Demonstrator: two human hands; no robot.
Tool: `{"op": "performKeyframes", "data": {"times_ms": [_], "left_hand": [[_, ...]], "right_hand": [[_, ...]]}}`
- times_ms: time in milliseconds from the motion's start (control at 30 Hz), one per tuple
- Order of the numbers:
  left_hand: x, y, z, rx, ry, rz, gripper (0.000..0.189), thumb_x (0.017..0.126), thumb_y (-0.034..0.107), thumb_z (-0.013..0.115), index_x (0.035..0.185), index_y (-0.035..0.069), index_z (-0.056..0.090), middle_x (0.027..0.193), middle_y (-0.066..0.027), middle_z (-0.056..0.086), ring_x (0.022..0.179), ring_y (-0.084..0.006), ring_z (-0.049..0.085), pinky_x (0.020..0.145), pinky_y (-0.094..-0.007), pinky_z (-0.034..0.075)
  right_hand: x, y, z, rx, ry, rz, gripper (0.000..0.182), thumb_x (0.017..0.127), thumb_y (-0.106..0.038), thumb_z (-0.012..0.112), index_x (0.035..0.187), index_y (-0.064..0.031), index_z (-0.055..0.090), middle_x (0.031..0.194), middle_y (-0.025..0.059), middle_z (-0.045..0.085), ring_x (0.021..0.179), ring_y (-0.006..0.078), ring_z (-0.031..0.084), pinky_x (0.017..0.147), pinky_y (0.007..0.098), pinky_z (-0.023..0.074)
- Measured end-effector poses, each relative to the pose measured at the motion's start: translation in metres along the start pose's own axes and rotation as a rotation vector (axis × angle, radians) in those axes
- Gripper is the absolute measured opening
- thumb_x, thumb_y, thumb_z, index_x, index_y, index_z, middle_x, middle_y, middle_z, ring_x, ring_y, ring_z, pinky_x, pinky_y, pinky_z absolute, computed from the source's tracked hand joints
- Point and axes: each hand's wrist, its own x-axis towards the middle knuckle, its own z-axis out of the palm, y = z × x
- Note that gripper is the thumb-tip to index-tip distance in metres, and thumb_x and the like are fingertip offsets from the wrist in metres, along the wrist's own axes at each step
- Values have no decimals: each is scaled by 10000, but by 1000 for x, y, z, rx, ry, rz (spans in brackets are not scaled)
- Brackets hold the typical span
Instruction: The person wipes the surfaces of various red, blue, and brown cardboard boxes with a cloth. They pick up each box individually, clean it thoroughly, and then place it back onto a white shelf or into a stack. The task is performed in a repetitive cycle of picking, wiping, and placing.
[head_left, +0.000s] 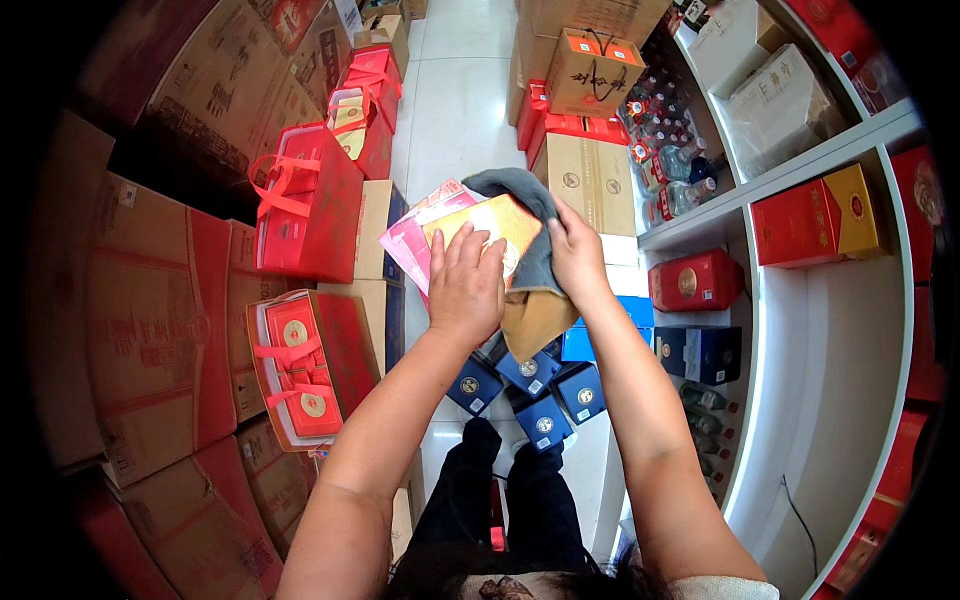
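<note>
In the middle of the head view, my left hand (466, 289) lies spread on an orange-gold flat card or box panel (517, 217). Pink and red flat pieces (412, 240) fan out beneath it to the left. My right hand (576, 251) grips a grey cloth with a tan side (536, 319), which drapes around the right edge of the orange piece. Whether my left fingers also hold the stack from below is hidden. Under the hands, several dark blue boxes with round emblems (544, 421) stand on the floor near my feet.
Red gift bags (311, 202) and large cartons (161, 300) line the left side. A tan gift bag (592, 75) stands on the right, above a carton (589, 176). White shelving (817, 195) at right holds bottles and boxes, including a red box (694, 281). A tiled floor (457, 97) runs between.
</note>
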Motion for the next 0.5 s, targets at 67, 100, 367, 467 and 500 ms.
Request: {"op": "performKeyframes", "data": {"times_ms": [67, 100, 367, 467, 500], "left_hand": [[0, 2, 1, 19, -3, 48, 308, 788, 148, 526, 1089, 91, 563, 1174, -125, 492, 1196, -309, 386, 1026, -530, 206], [2, 5, -3, 49, -28, 92, 315, 788, 151, 528, 1095, 90, 560, 1178, -129, 492, 1195, -306, 389, 1027, -524, 212], [10, 1, -3, -3, -124, 146, 384, 810, 189, 541, 1172, 65, 504, 1269, -148, 443, 1231, -304, 358, 1048, -442, 233], [14, 3, -1, -30, -167, 124, 421, 824, 216, 538, 1208, 56, 470, 1300, -155, 416, 1251, -298, 343, 1059, -423, 222], [13, 1, -4, -2, -178, 122, 423, 824, 220, 538, 1208, 56, 469, 1302, -154, 413, 1249, -299, 345, 1060, -422, 222]], "right_hand": [[-13, 10, -4, 324, -23, 216, 330, 877, -55, 452, 1199, 5, 495, 1113, 141, 581, 1028, 226, 557, 891, 289, 418], [-16, 11, -7, 490, -33, 320, 333, 882, -54, 447, 1205, 19, 487, 1114, 130, 583, 1027, 202, 556, 894, 281, 414], [2, 13, -9, 875, -207, 499, 389, 905, -73, 433, 1280, 23, 398, 1166, 104, 547, 1045, 150, 525, 903, 253, 402], [15, 54, 9, 982, -245, 517, 382, 906, -131, 456, 1256, 16, 416, 1140, 103, 562, 986, 171, 562, 846, 286, 453], [14, 52, 17, 1101, -290, 544, 383, 904, -143, 465, 1249, 17, 421, 1135, 104, 564, 970, 177, 571, 831, 293, 465]]}}
